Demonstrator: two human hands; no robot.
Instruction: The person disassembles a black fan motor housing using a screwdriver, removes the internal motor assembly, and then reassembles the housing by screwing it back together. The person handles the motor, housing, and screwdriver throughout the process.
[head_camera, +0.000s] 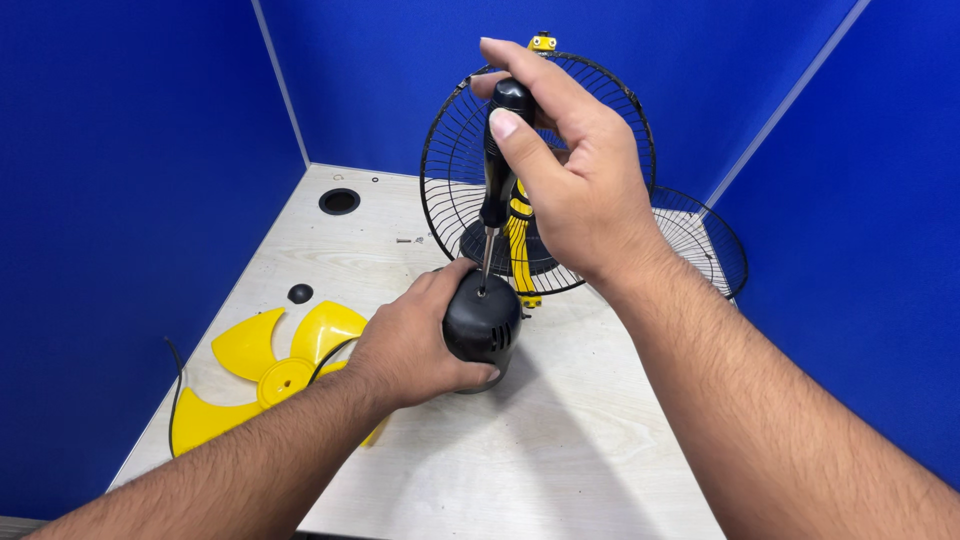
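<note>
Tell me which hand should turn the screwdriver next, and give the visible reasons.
Right, probably. The right hand already grips the screwdriver handle from above, tip set in the top of the black motor housing. The left hand is wrapped around the housing, steadying it on the table.

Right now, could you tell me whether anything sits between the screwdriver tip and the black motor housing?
Nothing visible does. The right hand holds the screwdriver upright with its tip already on top of the black motor housing, which the left hand grips from the side.
</note>
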